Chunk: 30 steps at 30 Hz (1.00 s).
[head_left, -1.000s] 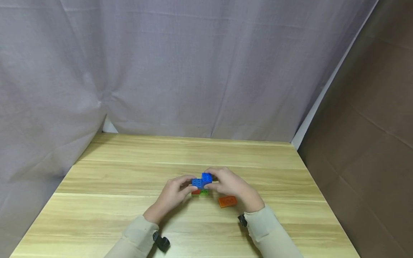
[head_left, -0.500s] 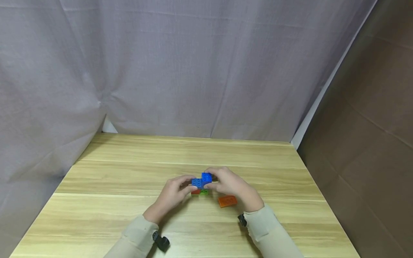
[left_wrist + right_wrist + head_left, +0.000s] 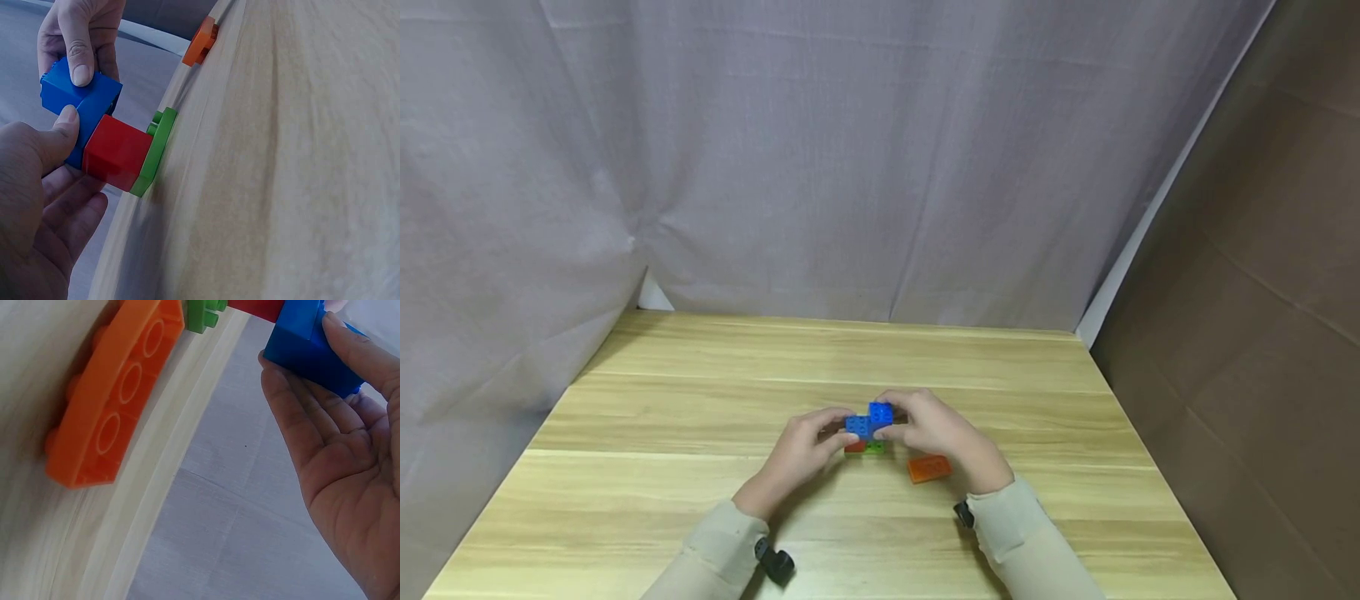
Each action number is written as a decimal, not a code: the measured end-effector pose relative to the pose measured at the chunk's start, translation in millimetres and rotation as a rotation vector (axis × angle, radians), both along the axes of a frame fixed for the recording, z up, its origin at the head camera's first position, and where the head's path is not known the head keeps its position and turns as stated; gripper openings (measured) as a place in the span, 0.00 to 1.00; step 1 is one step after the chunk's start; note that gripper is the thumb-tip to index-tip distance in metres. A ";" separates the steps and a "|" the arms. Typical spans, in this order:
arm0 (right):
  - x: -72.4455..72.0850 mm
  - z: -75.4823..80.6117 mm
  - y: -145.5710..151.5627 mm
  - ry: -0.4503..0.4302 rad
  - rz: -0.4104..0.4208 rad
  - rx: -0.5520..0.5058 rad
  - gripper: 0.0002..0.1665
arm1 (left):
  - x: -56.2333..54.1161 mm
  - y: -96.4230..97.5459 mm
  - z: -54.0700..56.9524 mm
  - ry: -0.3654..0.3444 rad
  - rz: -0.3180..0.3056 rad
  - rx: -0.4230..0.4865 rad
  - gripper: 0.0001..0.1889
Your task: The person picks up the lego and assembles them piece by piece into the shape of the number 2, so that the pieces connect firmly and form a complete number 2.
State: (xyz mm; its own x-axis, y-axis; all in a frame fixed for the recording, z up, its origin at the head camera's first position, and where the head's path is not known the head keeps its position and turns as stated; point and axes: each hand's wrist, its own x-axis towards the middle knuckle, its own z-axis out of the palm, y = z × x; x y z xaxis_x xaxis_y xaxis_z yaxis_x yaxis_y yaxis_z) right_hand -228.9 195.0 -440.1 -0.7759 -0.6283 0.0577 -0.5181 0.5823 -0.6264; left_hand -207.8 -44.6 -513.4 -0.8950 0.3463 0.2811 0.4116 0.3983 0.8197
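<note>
A small stack of toy building bricks stands on the table. At its base is a flat green brick, with a red brick on one end. Above the red one sits a lower blue brick, which my left hand pinches between thumb and fingers. An upper blue brick rests on its right part and sticks out sideways. My right hand grips that upper brick, thumb on the near side, fingers on the far side. Whether the two blue bricks are fully pressed together, I cannot tell.
An orange brick lies on the wooden table just right of the stack, by the right wrist. It is on its side, hollow underside showing. Grey cloth hangs behind the table, brown cloth at right.
</note>
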 end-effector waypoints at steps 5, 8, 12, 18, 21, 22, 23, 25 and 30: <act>-1.1 -2.4 0.9 -0.005 -0.004 -0.028 0.16 | -0.2 -0.1 1.3 -0.007 0.000 0.003 0.19; -1.0 -4.6 1.7 -0.012 -0.006 -0.043 0.16 | -0.7 -0.2 1.5 -0.010 -0.004 -0.004 0.20; -0.6 -5.7 1.4 -0.017 -0.013 -0.060 0.15 | -1.6 -0.4 0.9 -0.006 -0.004 -0.010 0.20; 0.4 -8.7 1.5 -0.016 -0.024 -0.072 0.15 | -1.3 -0.7 -0.2 -0.005 -0.001 -0.014 0.21; 0.7 -10.9 1.9 -0.011 -0.021 -0.068 0.16 | -0.8 -0.6 -0.4 -0.008 -0.003 -0.011 0.21; 0.7 -11.4 2.0 -0.012 -0.020 -0.068 0.16 | -0.8 -0.5 -0.5 -0.010 -0.003 -0.011 0.21; 0.7 -11.7 2.1 -0.011 -0.019 -0.068 0.16 | -0.7 -0.4 -0.4 -0.010 -0.004 -0.009 0.22; 0.4 -12.3 2.3 -0.011 -0.019 -0.068 0.16 | -0.6 -0.2 -0.2 -0.014 -0.003 -0.011 0.22; 0.5 -11.9 2.7 -0.014 -0.013 -0.074 0.17 | -0.1 -0.1 0.3 -0.011 0.003 -0.020 0.20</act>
State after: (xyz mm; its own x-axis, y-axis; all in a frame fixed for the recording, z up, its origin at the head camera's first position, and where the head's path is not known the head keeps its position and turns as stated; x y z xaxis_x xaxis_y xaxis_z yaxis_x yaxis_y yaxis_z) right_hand -228.4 197.7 -451.9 -0.7850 -0.6126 0.0924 -0.5017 0.5410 -0.6750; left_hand -207.9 -44.7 -513.0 -0.8990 0.3491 0.2645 0.4016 0.4156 0.8161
